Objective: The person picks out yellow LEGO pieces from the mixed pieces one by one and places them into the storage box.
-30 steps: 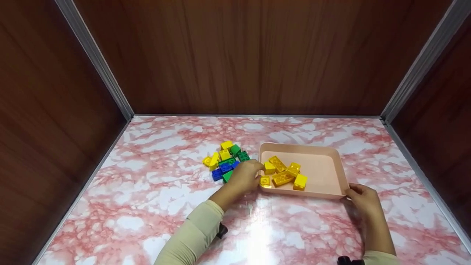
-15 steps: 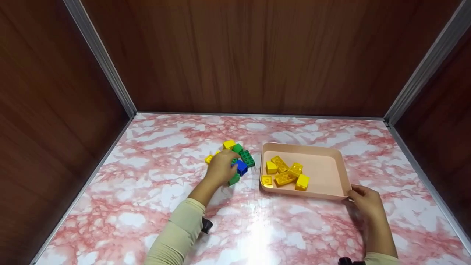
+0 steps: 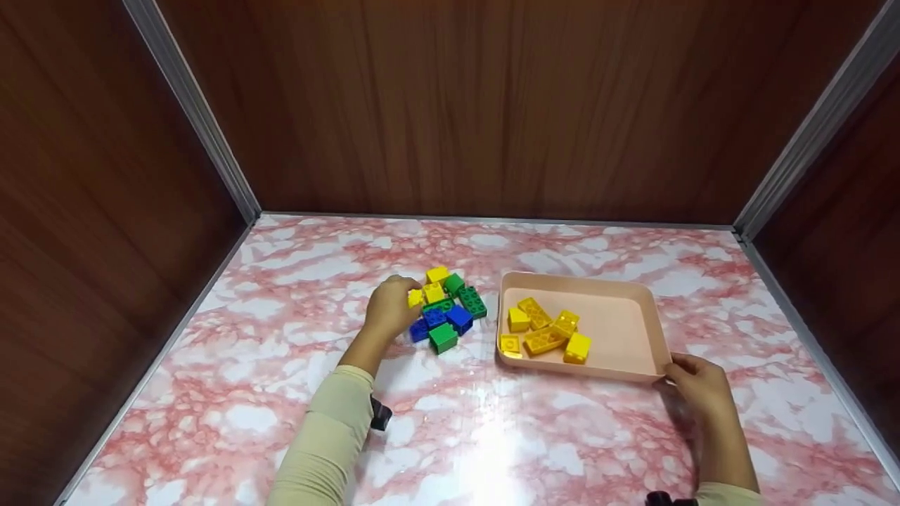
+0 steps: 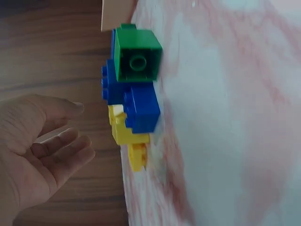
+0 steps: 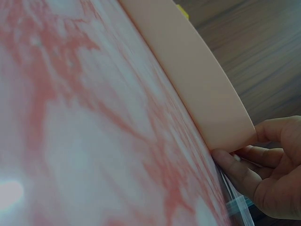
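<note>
My left hand [image 3: 390, 309] is at the left side of a loose pile of toy building bricks, beside a yellow brick [image 3: 415, 298]. In the left wrist view its fingers are loosely bent, with nothing between them and a gap to the bricks. The pile also has a green brick [image 3: 443, 339] at the front, a blue brick [image 3: 460, 319] and a yellow brick [image 3: 437, 275] at the back. My right hand [image 3: 703, 386] pinches the near right corner of a shallow peach tray [image 3: 622, 327]. Several yellow bricks [image 3: 545, 341] lie in the tray's left half.
The pile and tray stand on a pink-and-white marbled tabletop [image 3: 246, 414]. Brown wood-grain panels [image 3: 492, 105] wall the table at the back and both sides, with metal strips along the corners. A bright reflection shows on the table's front middle.
My left hand has moved left from the tray's edge, across the brick pile, to the pile's left side. My right hand has stayed at the tray corner. The view has shifted slightly.
</note>
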Demonstrator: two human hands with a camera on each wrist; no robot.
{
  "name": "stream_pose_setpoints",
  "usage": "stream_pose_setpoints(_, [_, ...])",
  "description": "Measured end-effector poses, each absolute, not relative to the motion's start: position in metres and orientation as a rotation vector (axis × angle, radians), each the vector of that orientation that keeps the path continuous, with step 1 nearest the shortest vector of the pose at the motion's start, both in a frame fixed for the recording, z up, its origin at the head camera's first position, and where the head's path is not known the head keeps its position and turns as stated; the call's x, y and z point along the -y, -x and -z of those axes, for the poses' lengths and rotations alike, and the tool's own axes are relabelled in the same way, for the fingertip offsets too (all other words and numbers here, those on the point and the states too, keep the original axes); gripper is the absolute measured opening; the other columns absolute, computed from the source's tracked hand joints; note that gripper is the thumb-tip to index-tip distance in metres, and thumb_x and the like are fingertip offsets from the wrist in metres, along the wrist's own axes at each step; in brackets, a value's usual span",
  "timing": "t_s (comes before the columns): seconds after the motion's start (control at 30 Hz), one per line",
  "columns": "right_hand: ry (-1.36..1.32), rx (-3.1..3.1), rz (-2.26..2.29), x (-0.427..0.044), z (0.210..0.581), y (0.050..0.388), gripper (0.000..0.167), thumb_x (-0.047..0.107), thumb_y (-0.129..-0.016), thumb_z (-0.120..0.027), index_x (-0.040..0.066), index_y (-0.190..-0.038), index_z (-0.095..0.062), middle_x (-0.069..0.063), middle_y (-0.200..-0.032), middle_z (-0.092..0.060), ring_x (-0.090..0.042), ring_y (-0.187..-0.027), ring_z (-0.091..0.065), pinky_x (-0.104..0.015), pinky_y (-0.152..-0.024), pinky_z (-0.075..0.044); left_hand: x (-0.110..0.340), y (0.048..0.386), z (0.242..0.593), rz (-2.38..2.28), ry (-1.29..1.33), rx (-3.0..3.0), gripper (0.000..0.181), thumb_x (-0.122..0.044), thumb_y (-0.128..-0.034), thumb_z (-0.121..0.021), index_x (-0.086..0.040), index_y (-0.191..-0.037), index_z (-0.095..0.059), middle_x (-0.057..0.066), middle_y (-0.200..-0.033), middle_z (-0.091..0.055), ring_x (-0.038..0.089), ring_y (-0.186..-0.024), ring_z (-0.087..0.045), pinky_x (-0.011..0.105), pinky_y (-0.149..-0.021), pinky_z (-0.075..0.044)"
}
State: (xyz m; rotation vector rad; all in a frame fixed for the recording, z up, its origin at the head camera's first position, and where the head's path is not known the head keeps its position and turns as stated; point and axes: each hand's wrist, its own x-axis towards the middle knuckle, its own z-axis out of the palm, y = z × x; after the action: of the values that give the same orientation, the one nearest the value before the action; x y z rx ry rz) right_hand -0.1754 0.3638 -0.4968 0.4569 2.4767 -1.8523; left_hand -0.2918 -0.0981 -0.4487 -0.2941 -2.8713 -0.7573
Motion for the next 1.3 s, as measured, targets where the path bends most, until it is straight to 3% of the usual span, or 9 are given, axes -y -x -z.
stream_pose_setpoints(0.17, [-0.456,-2.479,1.85,-0.365,0.498,0.176,0.05,0.006,-0.097,-0.047,-0.023,-0.136,-0.034,-0.039,-0.131,-0.046,-0.003,-0.085,-0.061,-0.027,-0.077,-0.056,0.104,0.301,0.45,0.844,0.254,2.916,0.037,-0.011,-0.081,-0.074,-0.002,-0.116,-0.069,0.017,-0.113,-0.064,0.03,-0.099,-0.061,0.042,-0.086,-0.051])
stream_pose_setpoints(0.4, [-0.436,-2.473,1.844,-0.364,0.497,0.175,0.051,0.006,-0.098,-0.046,-0.023,-0.137,-0.032,-0.04,-0.133,-0.042,-0.005,-0.089,-0.062,-0.028,-0.078,-0.055,0.104,0.318,0.452,1.045,0.1,3.029,0.039,-0.018,-0.0841,-0.075,-0.001,-0.119,-0.067,0.018,-0.118,-0.065,0.032,-0.11,-0.059,0.043,-0.096,-0.046])
stream_pose_setpoints(0.7, [-0.44,-2.527,1.778,-0.365,0.497,0.176,0.051,0.009,-0.098,-0.047,-0.023,-0.136,-0.035,-0.038,-0.132,-0.046,-0.004,-0.089,-0.061,-0.026,-0.078,-0.055,0.095,0.333,0.452,0.965,-0.073,3.157,0.041,-0.02,-0.0816,-0.078,-0.004,-0.118,-0.068,0.009,-0.118,-0.066,0.027,-0.108,-0.059,0.041,-0.095,-0.046])
stream_pose_setpoints(1.0, [-0.437,-2.538,1.776,-0.364,0.498,0.176,0.049,0.008,-0.098,-0.047,-0.022,-0.136,-0.036,-0.039,-0.133,-0.045,-0.002,-0.087,-0.061,-0.025,-0.078,-0.055,0.09,0.336,0.455,0.865,-0.125,3.162,0.037,-0.015,-0.0805,-0.076,-0.004,-0.115,-0.069,0.009,-0.114,-0.067,0.028,-0.106,-0.061,0.041,-0.092,-0.048])
stream_pose_setpoints(1.3, [-0.424,-2.496,1.82,-0.366,0.497,0.176,0.05,0.007,-0.098,-0.048,-0.023,-0.136,-0.035,-0.038,-0.131,-0.046,-0.004,-0.089,-0.062,-0.027,-0.078,-0.055,0.09,0.335,0.455,0.846,-0.17,3.145,0.039,-0.021,-0.0804,-0.078,-0.003,-0.113,-0.069,0.009,-0.11,-0.068,0.027,-0.102,-0.061,0.04,-0.091,-0.049])
